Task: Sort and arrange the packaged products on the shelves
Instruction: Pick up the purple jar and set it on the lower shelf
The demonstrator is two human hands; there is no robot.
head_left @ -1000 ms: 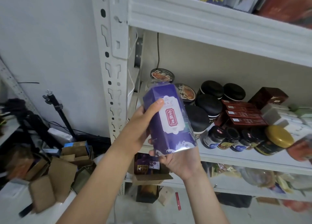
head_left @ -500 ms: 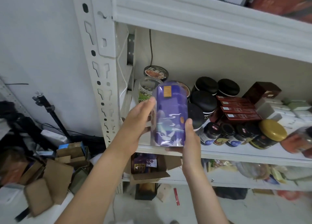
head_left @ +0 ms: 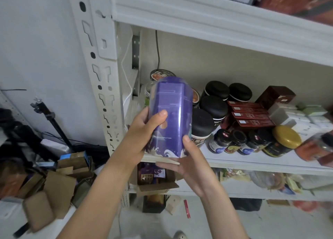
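A tall purple package [head_left: 170,112] in a clear sleeve stands upright in front of the white shelf [head_left: 252,162], near its left end. My left hand [head_left: 144,136] grips its left side, thumb across the front. From below, my right hand [head_left: 187,161] cups the bottom, with its thumb on the lower right edge. Behind the package stand black-lidded jars [head_left: 213,107] and a round tin [head_left: 162,74].
Red flat boxes [head_left: 250,115], small dark jars [head_left: 234,141], a gold-lidded jar [head_left: 286,137] and pale boxes [head_left: 295,116] fill the shelf to the right. The perforated shelf post [head_left: 102,76] rises on the left. Cardboard boxes [head_left: 59,181] and a tripod [head_left: 48,116] crowd the floor.
The package has been turned in my hands, so its white label no longer shows. It now stands upright, and both hands have shifted on it. The view has moved closer to the shelf.
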